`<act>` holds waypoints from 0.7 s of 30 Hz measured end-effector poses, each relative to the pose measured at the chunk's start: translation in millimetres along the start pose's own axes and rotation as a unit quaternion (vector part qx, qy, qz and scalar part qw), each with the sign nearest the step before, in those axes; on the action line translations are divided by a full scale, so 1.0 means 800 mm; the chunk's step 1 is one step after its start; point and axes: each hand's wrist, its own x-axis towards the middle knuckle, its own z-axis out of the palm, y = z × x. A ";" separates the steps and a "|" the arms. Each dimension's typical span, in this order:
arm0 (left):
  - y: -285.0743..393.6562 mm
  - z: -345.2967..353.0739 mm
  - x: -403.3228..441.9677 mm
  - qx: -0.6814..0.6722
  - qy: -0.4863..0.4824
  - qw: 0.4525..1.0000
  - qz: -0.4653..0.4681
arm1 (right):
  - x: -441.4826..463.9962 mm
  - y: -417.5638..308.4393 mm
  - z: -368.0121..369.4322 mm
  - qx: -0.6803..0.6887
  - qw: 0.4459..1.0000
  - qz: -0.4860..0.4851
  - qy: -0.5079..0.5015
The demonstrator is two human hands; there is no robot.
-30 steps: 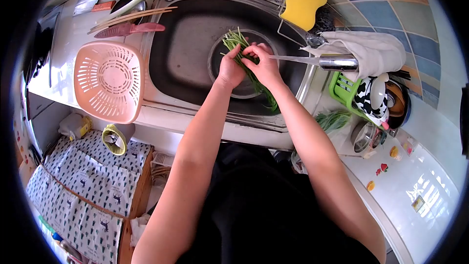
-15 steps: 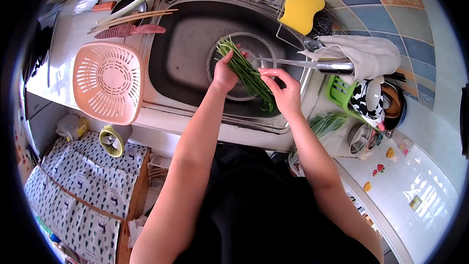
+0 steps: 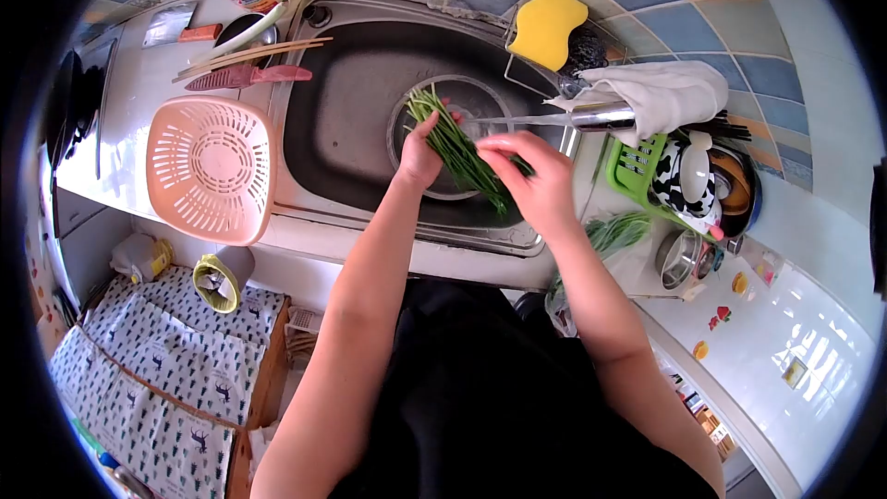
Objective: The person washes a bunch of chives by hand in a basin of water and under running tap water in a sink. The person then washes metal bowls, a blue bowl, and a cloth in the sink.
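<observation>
My left hand (image 3: 423, 153) is wrapped around a bunch of garlic chives (image 3: 458, 153), whose pale cut ends point up and left and whose dark green leaves hang toward the lower right. Over the leafy side, my right hand (image 3: 539, 180) has its fingers pinched on the chives; the exact leaves between them are hidden. Water runs left from the faucet (image 3: 602, 116) onto the bunch. Below it, a round clear bowl (image 3: 492, 92) stands in the metal sink (image 3: 342, 129).
A pink colander (image 3: 166, 166) stands left of the sink, near a pink knife (image 3: 249, 76) and chopsticks (image 3: 254, 54). A yellow sponge (image 3: 547, 28) sits in a rack behind. More greens (image 3: 617, 233) lie right, by a green dish rack (image 3: 633, 168). A cloth (image 3: 665, 97) drapes over the faucet.
My right hand has turned and its fingers have shifted up and left along the chives. My left hand keeps its grip. The whole view has shifted slightly.
</observation>
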 end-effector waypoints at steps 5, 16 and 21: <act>-0.007 0.018 -0.015 0.012 -0.035 0.998 -0.050 | 0.027 0.075 0.063 0.027 0.992 0.118 -0.030; -0.003 0.019 -0.027 0.009 -0.033 0.997 -0.072 | 0.020 0.183 0.071 0.116 0.982 0.148 -0.016; -0.005 0.025 -0.016 0.102 -0.032 0.993 -0.051 | -0.008 0.199 0.059 0.218 0.920 0.298 -0.131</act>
